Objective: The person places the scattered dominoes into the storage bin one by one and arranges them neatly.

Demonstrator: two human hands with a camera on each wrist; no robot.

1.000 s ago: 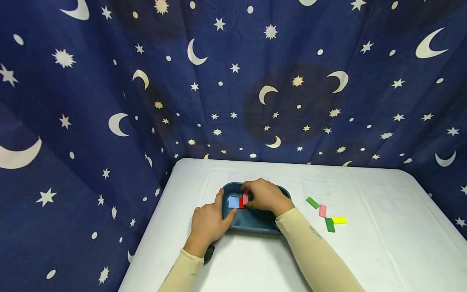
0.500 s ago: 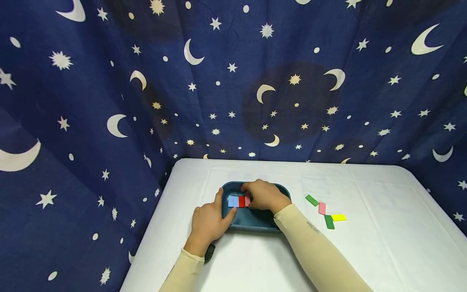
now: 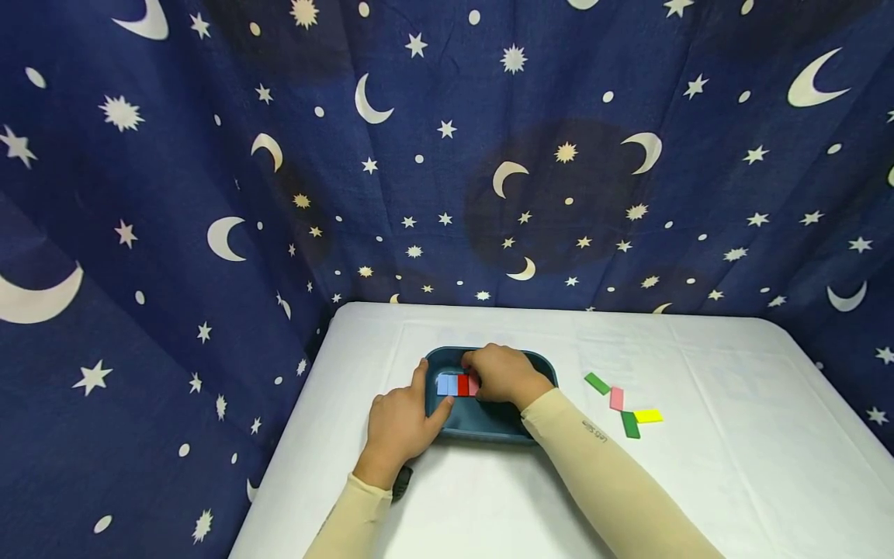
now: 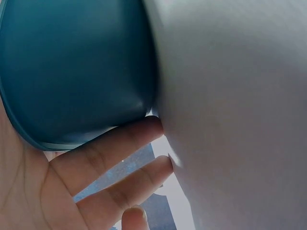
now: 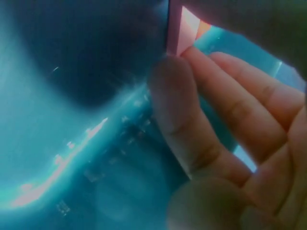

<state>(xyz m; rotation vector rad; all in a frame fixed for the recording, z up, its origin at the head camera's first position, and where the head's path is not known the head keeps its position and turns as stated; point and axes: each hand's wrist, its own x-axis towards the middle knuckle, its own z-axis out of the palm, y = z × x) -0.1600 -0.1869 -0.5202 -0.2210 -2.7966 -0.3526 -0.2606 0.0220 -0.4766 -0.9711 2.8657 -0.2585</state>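
In the head view my left hand (image 3: 400, 427) holds the left end of a dark teal tray (image 3: 489, 423). Its thumb reaches over the rim, while the left wrist view shows fairly straight fingers (image 4: 108, 153) along the outer wall. My right hand (image 3: 506, 374) reaches into the tray and grips a pink tile (image 3: 474, 386), partly hidden by the fingers. That tile stands at the right end of a row, beside a red tile (image 3: 463, 386) and two light blue tiles (image 3: 448, 385). The right wrist view shows the pink tile's edge at the fingertips.
Right of the tray, two green tiles (image 3: 597, 383), another pink tile (image 3: 617, 398) and a yellow tile (image 3: 648, 416) lie on the white tablecloth (image 3: 726, 435). A dark blue curtain (image 3: 447, 194) with moons and stars hangs behind and to the left.
The pink tile in my right hand was tilted over the red tile and came down to the right, flush with the row's end. My left hand stays in place on the tray.
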